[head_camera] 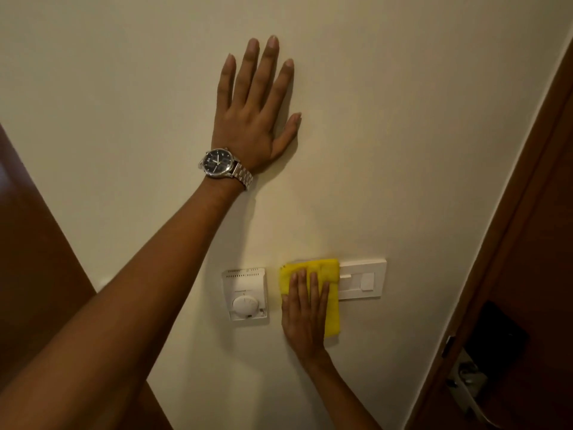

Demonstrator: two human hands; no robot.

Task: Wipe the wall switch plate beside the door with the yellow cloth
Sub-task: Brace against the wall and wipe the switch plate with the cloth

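Mid-wipe: our flat-fingered right hand (pixel 305 315) presses the yellow cloth (pixel 325 271) on the switch plate (pixel 362 279); next we probably slide right, gently.

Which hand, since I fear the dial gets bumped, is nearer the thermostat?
Right. The right hand presses the yellow cloth just right of the thermostat; the left hand lies flat on the wall well above it.

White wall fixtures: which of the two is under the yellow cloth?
The rectangular switch plate, nearer the door; the yellow cloth covers its left part. The thermostat with the round dial lies bare beside it.
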